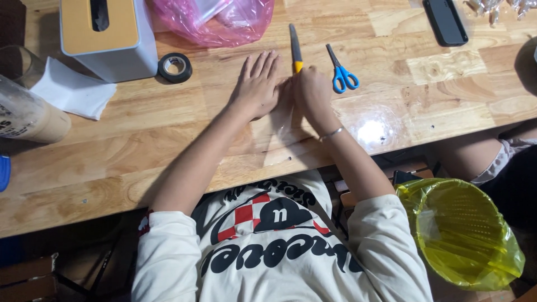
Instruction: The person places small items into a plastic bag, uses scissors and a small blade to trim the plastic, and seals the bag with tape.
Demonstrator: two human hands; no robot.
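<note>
hidden: knife (295, 46) handle under my right hand (312, 92) | cut off: pink bag (215, 19), table's far edge | cup (25, 114), left edge

A cream short-sleeved shirt with black-and-red print, thin silver bracelet (331, 133) on the right wrist.

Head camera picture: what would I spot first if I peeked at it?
Probably the two hands in the middle: the left hand lies flat on the wooden table, the right hand grips a yellow-handled knife. Blue scissors lie just right, and a yellow-lined bin sits below the table edge.
</note>
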